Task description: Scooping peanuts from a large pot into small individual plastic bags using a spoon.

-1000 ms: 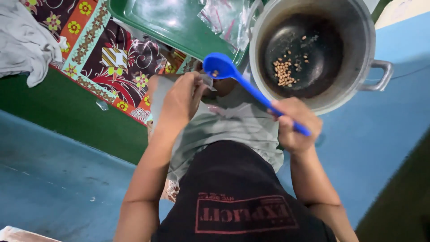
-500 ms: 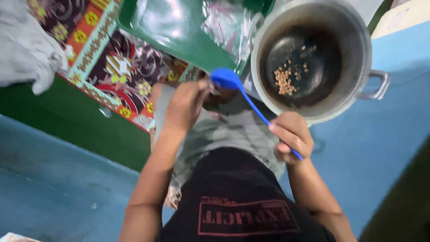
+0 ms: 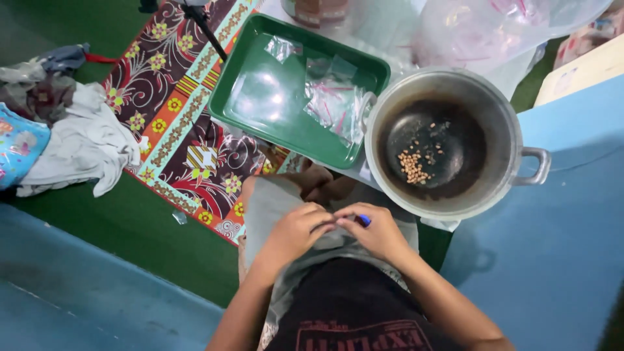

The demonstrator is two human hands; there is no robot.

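beside green tray, pot with nuts

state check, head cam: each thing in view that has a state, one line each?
metal pot: upright, uncovered, a few nuts left
peanuts: small loose heap on pot bottom
green tray: flat, holds small clear bags only
small plastic bags: loose, look empty
blue spoon: nearly hidden between both hands
left hand: closed, fingertips meeting right hand
right hand: closed on blue spoon
clothes: crumpled pile
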